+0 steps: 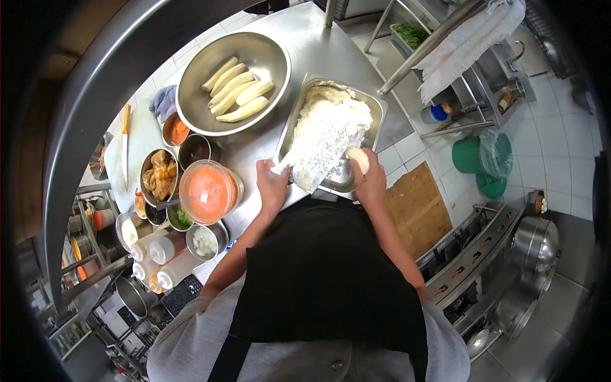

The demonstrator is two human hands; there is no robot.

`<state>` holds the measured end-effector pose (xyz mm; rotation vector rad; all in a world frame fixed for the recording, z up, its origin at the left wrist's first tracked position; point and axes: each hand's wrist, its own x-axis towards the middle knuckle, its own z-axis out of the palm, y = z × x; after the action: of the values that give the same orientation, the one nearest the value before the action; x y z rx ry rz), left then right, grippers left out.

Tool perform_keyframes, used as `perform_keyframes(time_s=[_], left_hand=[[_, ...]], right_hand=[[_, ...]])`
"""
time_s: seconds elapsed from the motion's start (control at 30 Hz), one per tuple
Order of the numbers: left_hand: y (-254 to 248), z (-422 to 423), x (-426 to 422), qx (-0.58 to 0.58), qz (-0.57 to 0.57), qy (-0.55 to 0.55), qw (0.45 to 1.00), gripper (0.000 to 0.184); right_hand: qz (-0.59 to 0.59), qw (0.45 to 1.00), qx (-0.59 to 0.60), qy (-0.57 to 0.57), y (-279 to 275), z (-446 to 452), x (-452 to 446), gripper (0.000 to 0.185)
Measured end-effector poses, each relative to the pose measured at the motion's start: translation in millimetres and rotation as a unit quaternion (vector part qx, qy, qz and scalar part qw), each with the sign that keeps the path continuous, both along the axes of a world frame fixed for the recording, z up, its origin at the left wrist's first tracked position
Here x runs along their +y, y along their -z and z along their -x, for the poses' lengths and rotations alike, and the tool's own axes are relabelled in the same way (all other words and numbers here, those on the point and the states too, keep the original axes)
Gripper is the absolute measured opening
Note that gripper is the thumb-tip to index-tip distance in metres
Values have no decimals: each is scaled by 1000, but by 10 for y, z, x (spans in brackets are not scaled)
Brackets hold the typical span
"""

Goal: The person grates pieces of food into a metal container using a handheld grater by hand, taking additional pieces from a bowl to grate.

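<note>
My left hand (272, 186) is closed on the near left end of a flat metal grater (310, 173). The grater slants over a rectangular steel pan (377, 121), and pale pulp hides much of its surface. A mound of creamy grated pulp (337, 118) fills the far part of the pan. At the pan's right side, my right hand (370, 181) grips a piece of peeled plantain (358, 158), apart from the pulp. Several whole peeled plantains (238, 89) lie in a big steel bowl (279, 95) at the back left.
Left of the pan stand a tub of orange-red food (207, 191), a bowl of chicken pieces (159, 175), a cup of white pieces (205, 242) and squeeze bottles (168, 248). A knife (125, 137) lies on a cutting board (137, 153). A green bin (471, 156) is on the right floor.
</note>
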<state>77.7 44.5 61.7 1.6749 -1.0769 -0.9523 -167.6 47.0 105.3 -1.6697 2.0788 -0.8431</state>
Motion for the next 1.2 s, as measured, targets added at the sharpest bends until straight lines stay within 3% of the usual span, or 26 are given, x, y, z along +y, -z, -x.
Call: perform_keyframes(time_s=[0.03,0.1,0.23,0.3,0.37,0.43,0.53,0.77,0.83,0.87,0.9,0.97,1.03,1.1,1.13,1.17,1.2], left_hand=[[-2,38,-32,2,2,2,1000,28],[0,104,-58,184,-12,-37,982,38],[1,72,-147,249,-60,-39,966,34],[-18,-45,-214,299,-199,108,927,32],[-63,-34,-243,303,-215,123,920,33],[-93,-23,-275,284,-272,178,902,34],[-216,81,-268,264,-278,174,907,36],[-31,227,-166,222,-198,149,943,27],[-107,229,-191,222,-181,154,946,26],[-125,227,-162,223,-169,158,947,25],[-111,234,-181,224,-171,157,947,25],[-60,251,-149,76,-136,161,975,26],[1,275,-146,77,-79,158,981,28],[18,278,-153,90,-85,167,978,29],[-112,285,-160,92,-81,157,980,27],[-68,284,-170,93,-83,155,980,27],[5,280,-181,98,-80,160,979,28]], right_hand=[[-18,1000,-22,2,-23,19,-19,46],[-35,999,-40,4,-79,92,-31,47],[9,997,-81,15,-375,166,-127,43],[23,992,-123,10,-514,157,-127,42],[-22,995,-24,-92,-556,104,-274,40],[-3,995,3,-104,-461,37,-459,38],[-74,979,133,-139,-269,-29,-658,36],[-83,982,82,-147,-190,-63,-572,38],[-90,957,97,-259,-238,-193,-431,39],[-36,945,115,-304,-246,-224,-373,39],[-38,945,115,-304,-248,-178,-516,39],[-114,970,136,-164,-192,28,-990,42],[-102,978,109,-143,-182,43,-1095,46],[-157,947,187,-209,-145,-134,-814,47],[-163,925,165,-300,-182,-199,-615,49],[-103,913,188,-347,-252,-258,-481,59],[-153,917,205,-304,-232,-226,-615,56]])
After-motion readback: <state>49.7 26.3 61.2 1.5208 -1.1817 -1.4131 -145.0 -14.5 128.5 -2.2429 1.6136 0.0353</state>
